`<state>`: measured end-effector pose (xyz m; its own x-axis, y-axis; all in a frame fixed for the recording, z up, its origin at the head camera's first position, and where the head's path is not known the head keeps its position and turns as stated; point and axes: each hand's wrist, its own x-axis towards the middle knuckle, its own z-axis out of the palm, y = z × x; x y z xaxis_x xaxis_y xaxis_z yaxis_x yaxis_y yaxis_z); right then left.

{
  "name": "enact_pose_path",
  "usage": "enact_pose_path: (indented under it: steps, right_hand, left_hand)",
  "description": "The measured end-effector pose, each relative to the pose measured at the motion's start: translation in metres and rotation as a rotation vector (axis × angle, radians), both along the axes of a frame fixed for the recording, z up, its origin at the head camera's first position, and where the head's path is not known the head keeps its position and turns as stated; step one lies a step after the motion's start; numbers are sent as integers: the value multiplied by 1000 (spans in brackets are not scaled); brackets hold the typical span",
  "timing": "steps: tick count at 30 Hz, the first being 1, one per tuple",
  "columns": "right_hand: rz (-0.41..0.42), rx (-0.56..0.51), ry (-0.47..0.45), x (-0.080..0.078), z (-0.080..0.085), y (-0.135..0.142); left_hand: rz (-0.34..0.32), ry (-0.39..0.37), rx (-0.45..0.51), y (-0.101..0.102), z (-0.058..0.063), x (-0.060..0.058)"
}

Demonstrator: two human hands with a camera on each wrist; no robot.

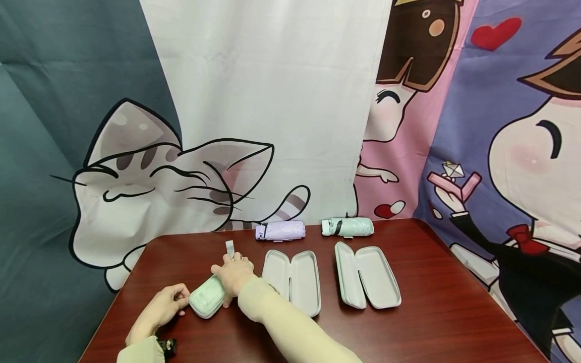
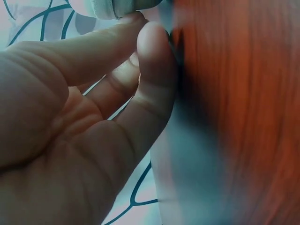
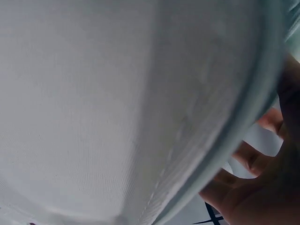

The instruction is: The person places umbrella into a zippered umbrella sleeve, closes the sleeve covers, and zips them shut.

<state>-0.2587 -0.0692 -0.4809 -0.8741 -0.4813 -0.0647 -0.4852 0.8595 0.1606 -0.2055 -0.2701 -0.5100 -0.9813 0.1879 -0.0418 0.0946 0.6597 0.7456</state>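
A closed pale green zip case [image 1: 207,296] lies at a slant on the left of the table. My right hand [image 1: 236,274] grips its far half from above, thumb on the near side and fingers over the far end. A whitish strap [image 1: 230,248] sticks up beyond these fingers. At the case's near left end my left hand [image 1: 167,304] pinches with thumb and index finger. In the left wrist view, the left hand's fingertips [image 2: 152,40] meet right under the case's edge [image 2: 101,8]; any zip pull there is hidden. The other left fingers are bent loosely.
Two opened cases with grey lining, one in the middle [image 1: 305,282] and one at the right [image 1: 379,282], lie on the brown table [image 1: 436,302]. Behind them are a folded lilac umbrella [image 1: 281,230] and a folded mint umbrella [image 1: 348,227]. A printed curtain [image 1: 272,101] hangs behind.
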Motion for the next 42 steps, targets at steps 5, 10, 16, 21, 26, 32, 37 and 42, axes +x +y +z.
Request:
enact_pose_path:
  steps: [5, 10, 16, 21, 26, 32, 37, 42]
  right_hand:
    - [-15, 3, 6, 2, 1, -4]
    - [-57, 6, 4, 3, -2, -8]
    - [-109, 16, 3, 5, -5, -15]
    - [-164, 22, -7, 8, -3, -21]
    - [-204, 9, -6, 9, -4, -25]
    - [-246, 25, 23, 12, -7, -29]
    - [-284, 38, 35, 13, -8, -33]
    - [-301, 29, 37, 11, -7, -34]
  left_hand:
    - [18, -24, -12, -4, 1, 2]
    - [39, -32, -22, -7, 3, 5]
    - [39, -40, -3, -9, 5, 8]
    - [43, -45, -6, -11, 5, 8]
    - [40, -51, 1, -12, 6, 7]
    - [47, -68, 6, -12, 4, 7]
    - [55, -82, 16, -12, 1, 8]
    - [50, -62, 30, -10, 4, 7]
